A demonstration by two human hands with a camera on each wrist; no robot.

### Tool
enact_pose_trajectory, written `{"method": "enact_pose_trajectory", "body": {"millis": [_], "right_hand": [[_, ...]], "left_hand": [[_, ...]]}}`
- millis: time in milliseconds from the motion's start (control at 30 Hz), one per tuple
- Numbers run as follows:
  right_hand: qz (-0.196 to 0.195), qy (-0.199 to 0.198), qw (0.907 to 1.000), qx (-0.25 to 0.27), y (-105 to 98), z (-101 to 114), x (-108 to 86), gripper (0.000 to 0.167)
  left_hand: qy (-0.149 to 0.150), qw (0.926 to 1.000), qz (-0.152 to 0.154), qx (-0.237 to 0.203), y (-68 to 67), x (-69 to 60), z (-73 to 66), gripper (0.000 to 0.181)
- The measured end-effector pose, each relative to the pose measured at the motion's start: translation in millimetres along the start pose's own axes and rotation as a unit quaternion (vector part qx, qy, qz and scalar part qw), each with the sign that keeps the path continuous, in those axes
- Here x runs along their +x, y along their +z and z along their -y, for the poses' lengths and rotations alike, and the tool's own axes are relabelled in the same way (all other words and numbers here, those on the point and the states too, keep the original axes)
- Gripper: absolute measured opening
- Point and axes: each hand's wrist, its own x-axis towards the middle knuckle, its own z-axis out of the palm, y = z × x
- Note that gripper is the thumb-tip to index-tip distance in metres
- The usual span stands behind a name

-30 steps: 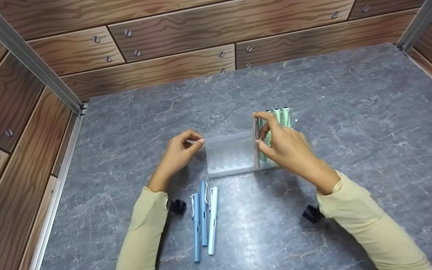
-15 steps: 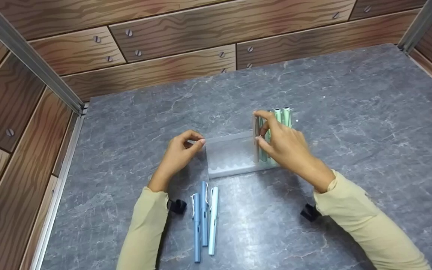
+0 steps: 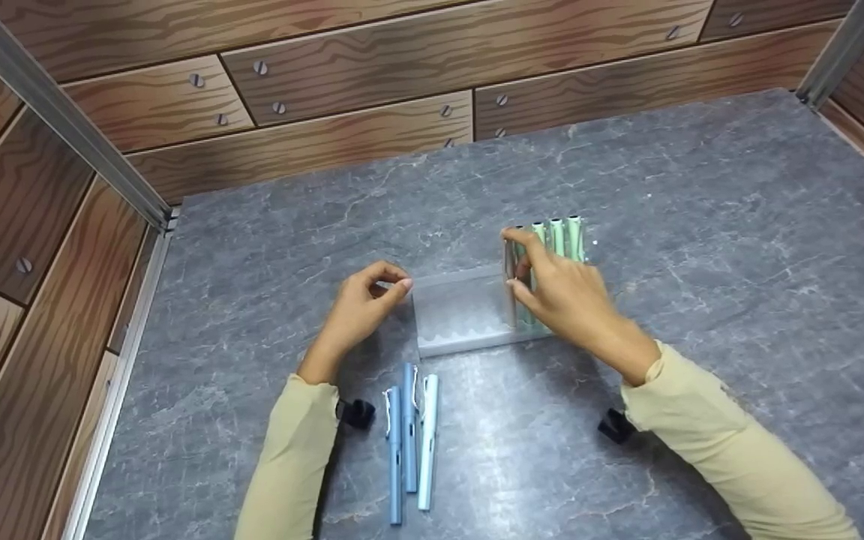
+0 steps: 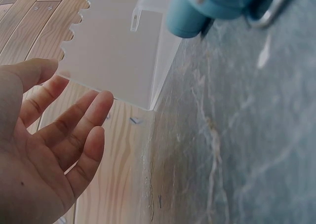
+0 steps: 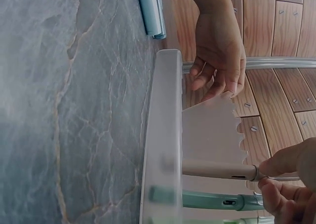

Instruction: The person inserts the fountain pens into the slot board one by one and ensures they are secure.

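A translucent plastic pen rack (image 3: 462,304) with notched edges stands mid-table. At its left end, my left hand (image 3: 361,306) pinches the upper corner between thumb and index finger; the other fingers hang loose in the left wrist view. My right hand (image 3: 568,292) holds a brownish-beige pen (image 5: 217,168) near its top, thumb and fingertips round it. This pen stands upright in the rack, its lower end behind the front lip (image 5: 163,110). To its right several green pens (image 3: 557,236) stand in a row, partly hidden by my right hand.
Three blue pens lie on the marbled grey table (image 3: 252,247) before the rack: two darker blue pens (image 3: 394,465) and one pale blue pen (image 3: 427,450). Wood-patterned walls (image 3: 357,75) with metal corner posts surround the table.
The beige pen has gone from in front of the lip to behind it, inside the rack. My right hand has shifted slightly left. My left hand keeps its place.
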Motion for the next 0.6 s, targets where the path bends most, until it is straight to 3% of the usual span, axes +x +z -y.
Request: {"method": "enact_pose_trajectory", "body": {"millis": [600], "right_hand": [[0.02, 0.003, 0.9996, -0.02, 2.2, 0.4, 1.4, 0.059]], "left_hand": [[0.0, 1.0, 0.0, -0.004, 1.0, 0.3, 1.2, 0.013]]}}
